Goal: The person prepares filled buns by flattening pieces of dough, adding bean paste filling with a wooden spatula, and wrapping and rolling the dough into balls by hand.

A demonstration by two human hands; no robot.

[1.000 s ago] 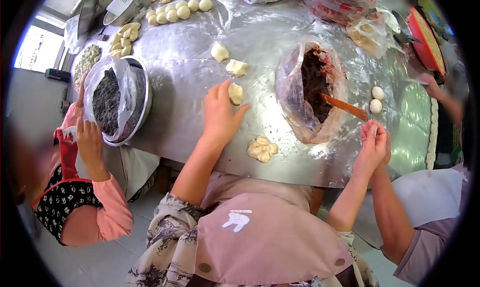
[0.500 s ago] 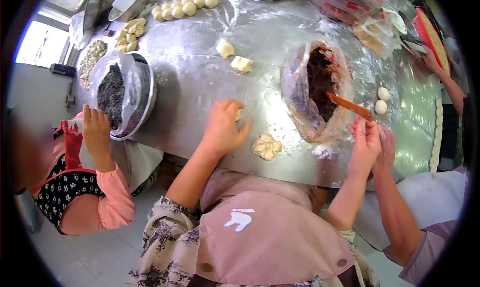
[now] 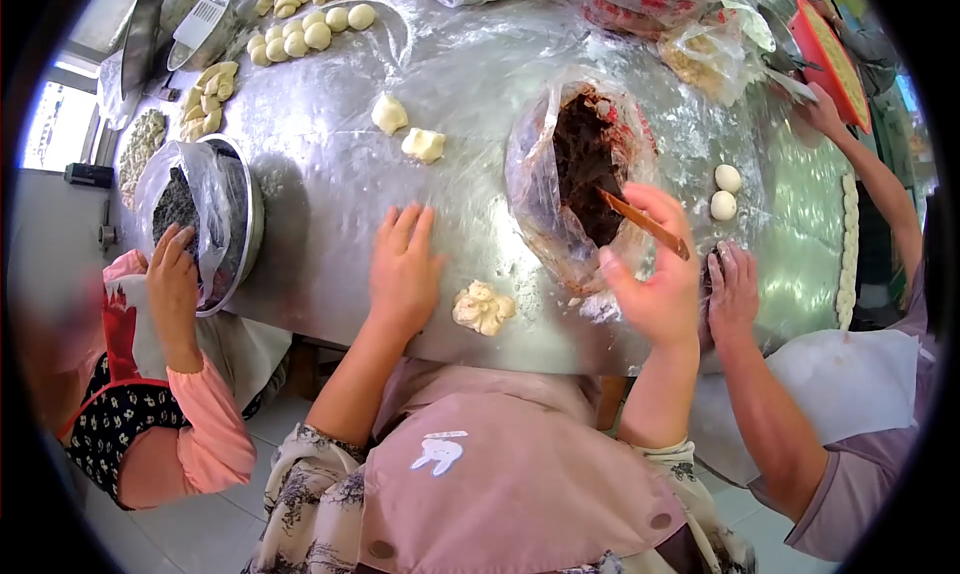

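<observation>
My left hand [image 3: 405, 274] lies palm down on the metal table, fingers stretched out; whatever is under the palm is hidden. Just right of it sits a rough lump of dough [image 3: 483, 308]. My right hand [image 3: 660, 284] is at the near right side of a plastic bag [image 3: 532, 159] of dark brown filling [image 3: 588, 149]. A flat wooden spatula [image 3: 645, 224] sticks out of the filling, passing between my spread thumb and fingers, which do not close on it. Two pale dough pieces, one rounded [image 3: 389, 115] and one squarish [image 3: 424, 146], lie beyond my left hand.
At left, another person's hand [image 3: 172, 274] reaches into a metal bowl [image 3: 255, 209] of dark grey filling. A co-worker's hand [image 3: 735, 292] rests on the table at right. Two white balls [image 3: 726, 192] lie beyond it. Rows of dough balls [image 3: 318, 36] stand at the back left.
My left hand has turned flatter on the table, and the small dough piece at its fingers is now out of sight. My right hand has moved from the spatula's end toward the bag and spread its fingers.
</observation>
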